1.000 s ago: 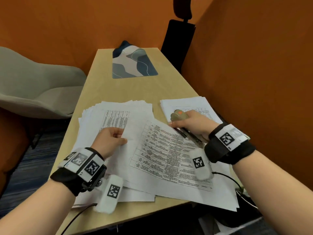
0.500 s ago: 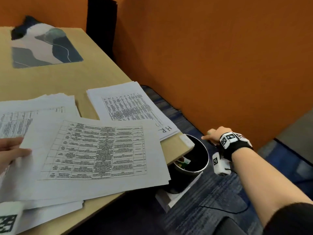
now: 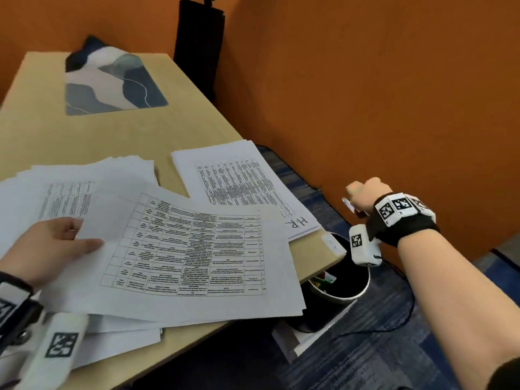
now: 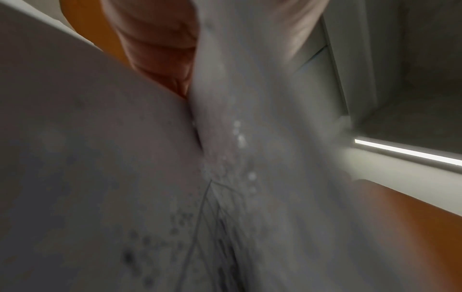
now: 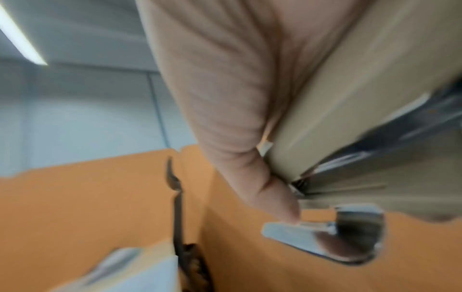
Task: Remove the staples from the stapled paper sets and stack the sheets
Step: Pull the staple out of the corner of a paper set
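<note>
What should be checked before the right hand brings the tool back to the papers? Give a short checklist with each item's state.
1. Right hand grips the staple remover: ok.
2. Right hand is off the table, above the waste bin: ok.
3. Staple has dropped from the tool: cannot tell, too blurred.
4. Left hand rests on the top paper set, thumb on its edge: ok.
5. Top set is free of staples: cannot tell.
6. Separate stack marked H.R lies apart on the table: ok.
</note>
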Tool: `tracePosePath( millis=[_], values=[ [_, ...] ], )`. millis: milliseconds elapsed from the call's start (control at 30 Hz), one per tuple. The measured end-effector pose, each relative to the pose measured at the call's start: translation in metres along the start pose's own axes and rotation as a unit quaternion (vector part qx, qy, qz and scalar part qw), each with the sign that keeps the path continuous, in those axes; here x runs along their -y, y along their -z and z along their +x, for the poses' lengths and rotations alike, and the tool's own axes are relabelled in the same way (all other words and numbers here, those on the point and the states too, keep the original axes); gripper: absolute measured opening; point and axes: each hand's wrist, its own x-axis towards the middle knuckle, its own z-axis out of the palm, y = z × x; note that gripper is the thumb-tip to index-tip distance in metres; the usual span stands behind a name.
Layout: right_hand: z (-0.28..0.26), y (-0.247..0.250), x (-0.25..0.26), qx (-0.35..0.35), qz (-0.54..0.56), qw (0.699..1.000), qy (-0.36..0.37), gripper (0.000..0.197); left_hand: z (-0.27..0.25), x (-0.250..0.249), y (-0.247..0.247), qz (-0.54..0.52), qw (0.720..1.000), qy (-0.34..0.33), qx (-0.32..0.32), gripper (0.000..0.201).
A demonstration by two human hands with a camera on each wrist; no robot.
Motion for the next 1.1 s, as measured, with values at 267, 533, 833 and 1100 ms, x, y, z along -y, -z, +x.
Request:
tracePosePath(
  millis=[267, 533, 833, 1100],
  values=[
    [-0.043, 0.003, 0.178, -0.031, -0.134, 0.914, 0.382, 0.044, -0.065, -0.066, -0.011, 0.045, 0.997, -0.069, -0.004, 0.026],
    [-0.056, -0.055, 0.240, 0.015, -0.180, 0.891, 0.418, 0.031, -0.078, -0.072, -0.013, 0.070, 0.992, -0.103, -0.015, 0.037],
    [-0.104, -0.046, 0.244, 0.043, 0.192, 0.808, 0.555, 0.029, -0.074, -0.069, -0.011, 0.065, 0.989, -0.131, -0.019, 0.044],
    [-0.107, -0.057, 0.240, 0.132, 0.305, 0.756, 0.564, 0.028, -0.078, -0.067, -0.011, 0.088, 0.978, -0.190, 0.005, 0.079]
  ],
)
